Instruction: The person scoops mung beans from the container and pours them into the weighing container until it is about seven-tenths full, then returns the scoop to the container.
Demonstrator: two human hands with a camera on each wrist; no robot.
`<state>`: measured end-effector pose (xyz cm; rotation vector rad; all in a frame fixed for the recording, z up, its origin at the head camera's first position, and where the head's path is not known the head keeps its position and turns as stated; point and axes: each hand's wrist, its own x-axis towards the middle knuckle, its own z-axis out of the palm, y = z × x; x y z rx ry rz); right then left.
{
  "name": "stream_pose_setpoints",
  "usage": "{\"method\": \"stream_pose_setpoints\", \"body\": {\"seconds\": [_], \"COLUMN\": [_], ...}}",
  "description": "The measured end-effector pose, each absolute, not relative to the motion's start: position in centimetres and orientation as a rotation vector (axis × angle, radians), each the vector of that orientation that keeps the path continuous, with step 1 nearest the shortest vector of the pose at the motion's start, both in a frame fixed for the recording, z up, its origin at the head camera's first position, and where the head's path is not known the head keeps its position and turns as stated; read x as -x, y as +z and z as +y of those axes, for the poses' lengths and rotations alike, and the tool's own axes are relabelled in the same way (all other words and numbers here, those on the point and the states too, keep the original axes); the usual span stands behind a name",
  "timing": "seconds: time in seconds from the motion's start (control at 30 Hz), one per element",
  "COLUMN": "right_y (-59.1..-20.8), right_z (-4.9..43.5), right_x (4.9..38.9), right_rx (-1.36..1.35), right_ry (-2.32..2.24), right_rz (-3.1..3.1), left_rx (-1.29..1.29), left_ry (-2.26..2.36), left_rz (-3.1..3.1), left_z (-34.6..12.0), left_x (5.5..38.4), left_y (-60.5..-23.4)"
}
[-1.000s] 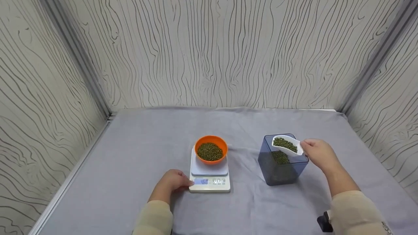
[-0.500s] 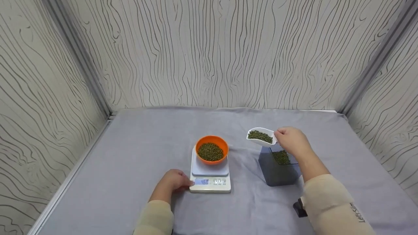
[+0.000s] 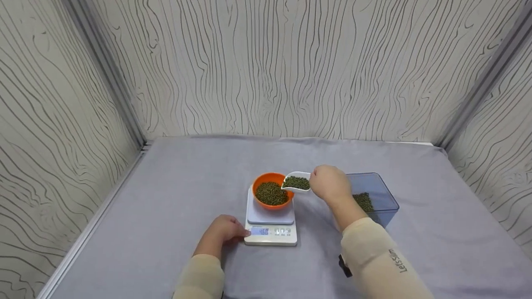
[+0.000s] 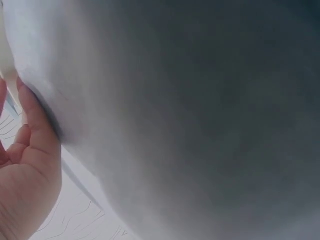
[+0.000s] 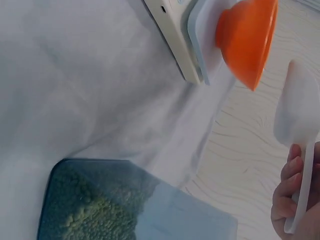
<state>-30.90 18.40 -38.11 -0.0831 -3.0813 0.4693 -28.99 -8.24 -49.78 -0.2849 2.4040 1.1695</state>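
My right hand (image 3: pixel 331 182) grips the handle of a white scoop (image 5: pixel 298 107) heaped with green mung beans (image 3: pixel 297 182). The scoop's lip overlaps the right rim of an orange bowl (image 3: pixel 261 179) in the head view, and the scoop is near level. More mung beans fill much of the bowl, which stands on the plate of a white kitchen scale (image 3: pixel 272 239) with a lit display. My left hand (image 3: pixel 225 230) holds the scale's front left corner, thumb on its top edge. In the left wrist view, the fingers (image 4: pixel 37 117) lie along the grey cloth.
Right of the scale stands a blue see-through bin (image 3: pixel 388 209) with mung beans inside, partly hidden by my right forearm. Grey cloth (image 3: pixel 187 178) covers the table. Wood-grain patterned panels (image 3: pixel 266 70) enclose the back and sides.
My right hand has carried the loaded scoop left from over the bin to the bowl's right rim. The left hand has stayed at the scale's corner.
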Motion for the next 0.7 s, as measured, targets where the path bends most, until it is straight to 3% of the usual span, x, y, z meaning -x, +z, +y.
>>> {"method": "stream_pose_setpoints", "body": {"seconds": [0.27, 0.7], "right_y": [-37.8, -37.4], "right_z": [15.8, 15.1], "right_x": [31.1, 30.5], "right_rx": [-0.048, -0.385], "right_ry": [-0.033, -0.390], "right_rz": [-3.048, -2.692], "left_rx": [0.288, 0.221], "left_ry": [1.131, 1.131], "left_rz": [2.412, 2.459], "left_z": [-8.1, -8.2], "left_x": [29.1, 28.6], "left_y": [-49.7, -49.4]}}
